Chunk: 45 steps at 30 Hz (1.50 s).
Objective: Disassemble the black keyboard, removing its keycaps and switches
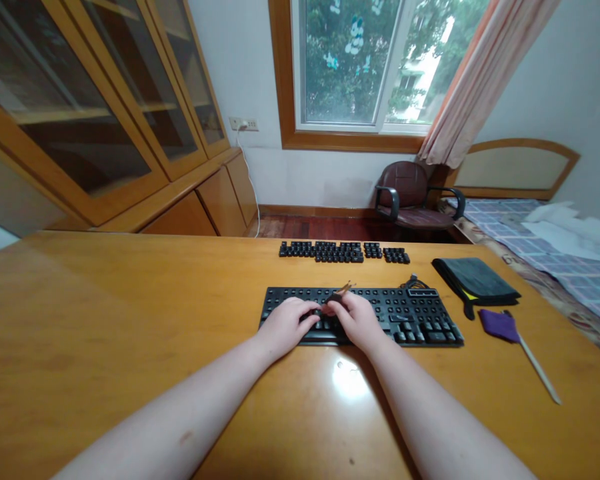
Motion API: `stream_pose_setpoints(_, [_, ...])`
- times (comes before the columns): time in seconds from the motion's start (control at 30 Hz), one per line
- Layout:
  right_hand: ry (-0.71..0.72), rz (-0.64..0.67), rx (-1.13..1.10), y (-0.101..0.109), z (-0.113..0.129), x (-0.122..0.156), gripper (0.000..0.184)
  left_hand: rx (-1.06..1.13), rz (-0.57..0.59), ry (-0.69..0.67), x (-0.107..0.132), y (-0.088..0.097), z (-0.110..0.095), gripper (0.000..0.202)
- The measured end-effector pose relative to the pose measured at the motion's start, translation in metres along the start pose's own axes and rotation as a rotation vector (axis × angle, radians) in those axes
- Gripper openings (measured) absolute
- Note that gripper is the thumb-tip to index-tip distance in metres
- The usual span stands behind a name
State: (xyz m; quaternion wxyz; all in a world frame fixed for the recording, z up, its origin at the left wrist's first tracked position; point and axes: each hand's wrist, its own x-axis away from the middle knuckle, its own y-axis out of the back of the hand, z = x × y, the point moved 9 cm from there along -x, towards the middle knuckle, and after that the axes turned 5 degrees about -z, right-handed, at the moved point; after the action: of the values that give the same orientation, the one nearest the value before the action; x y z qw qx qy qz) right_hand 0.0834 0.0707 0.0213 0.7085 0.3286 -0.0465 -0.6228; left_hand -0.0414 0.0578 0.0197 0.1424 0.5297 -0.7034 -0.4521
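A black keyboard (395, 319) lies on the desk, with many keycaps off its upper and middle rows and several still on at the lower right. My right hand (355, 320) is over its middle, closed round a small dark tool with two thin wire prongs (347, 287) pointing up and away; it looks like a keycap puller. My left hand (287, 323) rests on the keyboard's left half. Its thumb and index finger are apart, the index tip close to my right fingertips. Whatever lies under the left fingers is hidden.
Loose black keycaps (340, 252) stand in rows along the desk's (130, 320) far edge. At right lie a folded dark cloth or pouch (480, 279) and a purple item (500, 325) with a pale stick (540, 370). A cable (414, 283) is bunched behind the keyboard. Beyond stands a chair (405, 193).
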Motion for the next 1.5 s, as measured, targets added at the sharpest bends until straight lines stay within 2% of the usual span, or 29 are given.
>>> stream_pose_setpoints(0.23, [-0.124, 0.036, -0.295, -0.007, -0.014, -0.002, 0.02, 0.084, -0.05, 0.066, 0.004, 0.005, 0.009, 0.022])
stream_pose_setpoints(0.43, [-0.174, 0.076, -0.465, -0.009, -0.014, -0.003, 0.02, 0.284, 0.023, 0.164, 0.003, 0.007, 0.015, 0.02])
stream_pose_setpoints(0.57, [-0.134, 0.14, -0.472, -0.01, -0.007, -0.002, 0.021, 0.522, 0.137, 0.278, 0.004, -0.001, 0.025, 0.025])
stream_pose_setpoints(0.67, [-0.116, 0.155, -0.48, -0.009, -0.005, -0.002, 0.022, 0.626, 0.172, 0.3, 0.003, -0.003, 0.029, 0.024])
stream_pose_setpoints(0.9, [-0.07, 0.177, -0.499, -0.008, 0.003, -0.002, 0.016, 0.663, 0.217, 0.262, 0.003, -0.002, 0.026, 0.021])
stream_pose_setpoints(1.03, [-0.013, 0.224, -0.437, -0.009, 0.012, -0.001, 0.011, 0.573, 0.268, 0.225, 0.004, -0.004, 0.023, 0.028])
stream_pose_setpoints(1.2, [0.047, 0.226, -0.376, -0.008, 0.018, -0.002, 0.013, 0.527, 0.232, 0.224, 0.004, -0.004, 0.028, 0.026])
stream_pose_setpoints(1.5, [0.052, 0.169, -0.382, -0.004, 0.018, -0.001, 0.012, 0.809, 0.142, 0.338, 0.002, 0.001, 0.033, 0.025])
